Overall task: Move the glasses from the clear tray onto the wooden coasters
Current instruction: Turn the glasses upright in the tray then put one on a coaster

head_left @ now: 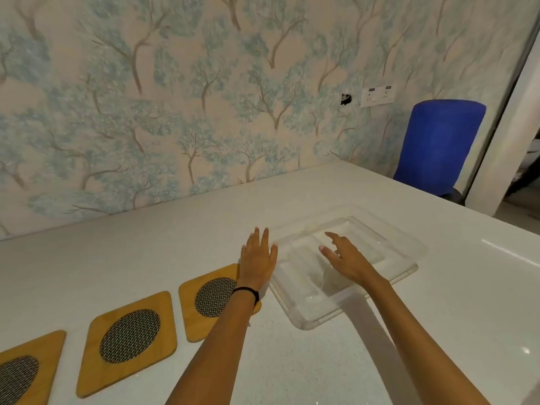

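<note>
A clear plastic tray [304, 314] lies on the white counter at centre right; I can make out no glasses in it. Three wooden coasters with round mesh centres lie in a row to its left: one [193, 308] beside the tray, one [131, 340] in the middle, one [26, 372] at the left edge. My left hand [258, 260] is flat and open, fingers apart, over the nearest coaster's far corner, beside the tray. My right hand [344, 258] hovers over the tray's middle, fingers spread, holding nothing.
The white counter [438, 302] runs back to a wall papered with trees. A blue chair back [438, 144] stands past the counter's far right corner. A white socket plate [378, 95] is on the wall. The counter's right edge drops off near the chair.
</note>
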Tool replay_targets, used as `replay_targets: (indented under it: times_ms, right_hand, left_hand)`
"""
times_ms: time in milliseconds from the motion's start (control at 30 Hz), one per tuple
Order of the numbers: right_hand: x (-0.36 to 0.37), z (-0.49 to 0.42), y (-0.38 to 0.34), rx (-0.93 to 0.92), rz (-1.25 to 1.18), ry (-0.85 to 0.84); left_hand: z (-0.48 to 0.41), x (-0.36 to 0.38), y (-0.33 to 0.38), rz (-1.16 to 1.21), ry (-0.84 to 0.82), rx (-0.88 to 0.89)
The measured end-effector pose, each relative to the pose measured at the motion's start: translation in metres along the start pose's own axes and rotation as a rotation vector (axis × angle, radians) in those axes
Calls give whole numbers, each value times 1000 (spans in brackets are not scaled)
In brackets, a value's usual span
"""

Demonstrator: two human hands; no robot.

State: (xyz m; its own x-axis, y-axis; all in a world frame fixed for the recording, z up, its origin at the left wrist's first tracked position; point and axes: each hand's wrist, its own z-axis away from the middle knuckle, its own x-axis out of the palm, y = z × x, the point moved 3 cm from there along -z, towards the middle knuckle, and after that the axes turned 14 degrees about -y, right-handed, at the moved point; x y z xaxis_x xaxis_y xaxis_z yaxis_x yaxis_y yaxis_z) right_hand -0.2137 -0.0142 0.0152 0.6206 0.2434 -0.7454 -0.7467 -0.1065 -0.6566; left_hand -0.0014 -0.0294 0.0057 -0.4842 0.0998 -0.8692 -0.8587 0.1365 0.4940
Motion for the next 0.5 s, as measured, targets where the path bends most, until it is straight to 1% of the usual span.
replay_targets:
  times_ms: [200,500]
  right_hand:
    - [7,4,1,24,95,-64]
    - [10,6,7,78,119,-34]
  left_hand:
    - [3,3,0,70,2,-51]
    - [2,5,-1,53,-11,-118]
